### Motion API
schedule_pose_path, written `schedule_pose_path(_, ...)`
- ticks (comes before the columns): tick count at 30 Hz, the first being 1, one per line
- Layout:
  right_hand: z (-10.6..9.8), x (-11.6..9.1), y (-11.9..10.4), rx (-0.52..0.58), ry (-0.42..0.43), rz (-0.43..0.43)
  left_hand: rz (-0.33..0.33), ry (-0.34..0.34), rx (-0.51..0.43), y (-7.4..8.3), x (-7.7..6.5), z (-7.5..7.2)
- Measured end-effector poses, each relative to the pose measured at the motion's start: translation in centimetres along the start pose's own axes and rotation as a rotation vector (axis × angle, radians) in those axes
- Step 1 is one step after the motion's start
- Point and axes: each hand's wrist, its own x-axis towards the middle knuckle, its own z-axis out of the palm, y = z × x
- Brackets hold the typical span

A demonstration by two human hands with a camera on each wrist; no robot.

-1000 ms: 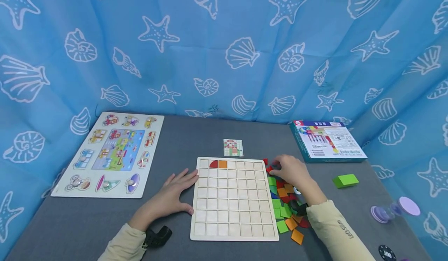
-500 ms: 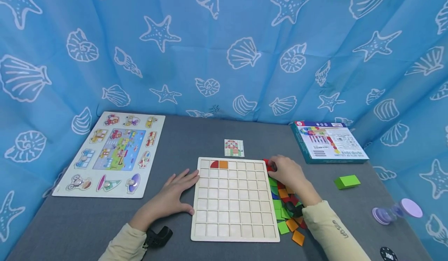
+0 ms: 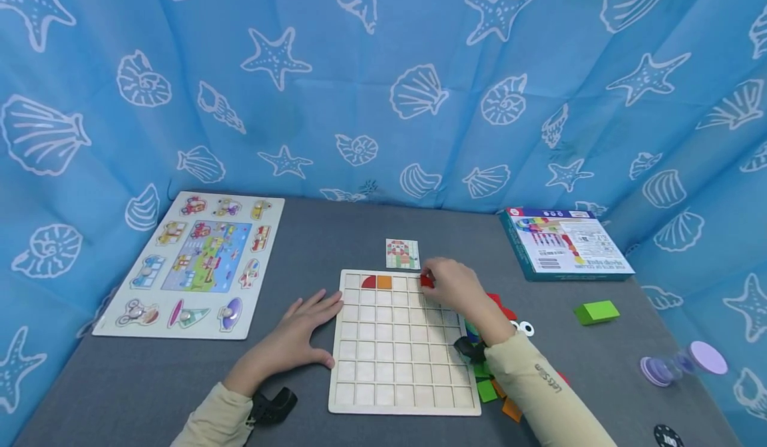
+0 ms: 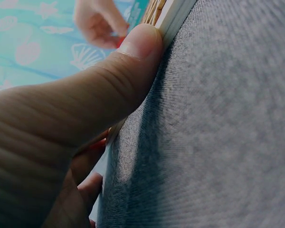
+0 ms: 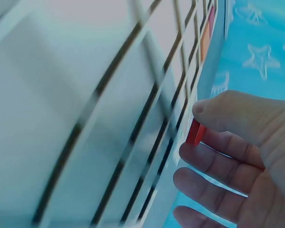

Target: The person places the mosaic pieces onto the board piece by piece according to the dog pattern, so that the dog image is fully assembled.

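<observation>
A wooden grid board (image 3: 383,354) lies in the middle of the table. Its top row bears a red quarter-round tile (image 3: 368,282) and an orange square tile (image 3: 384,282). Over the right part of that row, my right hand (image 3: 457,287) pinches a red tile (image 5: 194,132) between thumb and fingertips; the tile's full shape is hidden. My left hand (image 3: 296,334) rests along the board's left edge, fingers spread, with the thumb (image 4: 137,47) touching the rim. Just behind the board is a small picture card (image 3: 402,254) with a coloured grid pattern.
Loose green tiles (image 3: 487,391) and orange tiles (image 3: 512,408) lie right of the board, partly under my right arm. Farther right are a flat box (image 3: 566,244), a green block (image 3: 597,312) and a purple sand timer (image 3: 680,360). A knobbed picture puzzle (image 3: 257,300) lies left.
My right hand has picked a red tile from the pile at the right and moved left over the board's top row. The left hand has stayed at the board's edge.
</observation>
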Motion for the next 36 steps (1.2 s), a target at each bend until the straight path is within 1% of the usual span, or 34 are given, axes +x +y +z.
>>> schedule_pose_path(4, 0.5, 1.3, -2.0, -0.020, -0.030, -0.059, 0.001, -0.003, -0.001, -0.1, 0.0, 0.0)
schedule_pose_path(7, 0.8, 1.8, -2.8, -0.026, -0.044, -0.065, 0.006, -0.005, 0.000, 0.0, 0.0, 0.0)
schedule_pose_path(12, 0.9, 2.1, -3.3, -0.010, -0.046, -0.065, 0.002, -0.003, -0.004, 0.2, 0.1, -0.1)
schedule_pose_path(17, 0.9, 2.3, -3.5, -0.018, -0.059, -0.074, -0.004, 0.000, -0.004, 0.2, 0.0, -0.1)
schedule_pose_path(24, 0.8, 2.2, -3.7, -0.010, -0.076, -0.051, -0.009, -0.001, -0.006, 0.1, -0.1, 0.0)
schedule_pose_path(26, 0.6, 1.8, -3.4, 0.004, -0.065, -0.029, -0.006, 0.002, -0.009, 0.1, -0.2, 0.0)
schedule_pose_path(29, -0.1, 0.8, -2.2, 0.019, -0.026, 0.008, -0.001, 0.008, -0.010, 0.0, -0.2, 0.1)
schedule_pose_path(33, -1.0, -1.1, 1.1, 0.033, 0.026, 0.044, 0.002, 0.010, -0.004, 0.0, -0.1, 0.1)
schedule_pose_path(36, -1.5, -2.7, 4.1, 0.056, 0.037, 0.066, 0.006, 0.010, -0.004, 0.0, -0.1, 0.0)
